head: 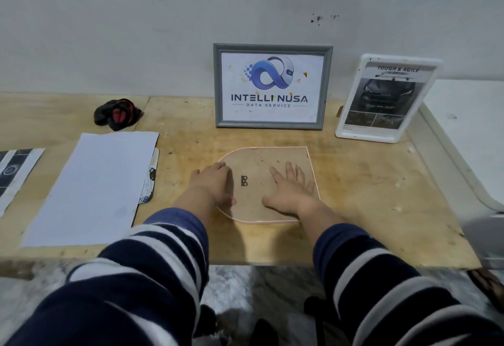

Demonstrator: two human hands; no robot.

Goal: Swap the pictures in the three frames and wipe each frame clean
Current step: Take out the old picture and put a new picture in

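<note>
Scuffed wooden table (pixel 368 195) pushed against a plain grey wall, seen from the head cam. Third frame (pixel 261 182) lies face-down in the middle, brown backing up, little metal hanger showing. Left hand (pixel 212 182) is curled on its rounded left edge, right hand (pixel 289 190) pressed flat on the backing with fingers spread, not gripping anything. Grey frame (pixel 272 86) and white frame (pixel 387 97) stand at the back. White paper (pixel 90 187) and a dark cloth (pixel 117 113) sit off left.
</note>
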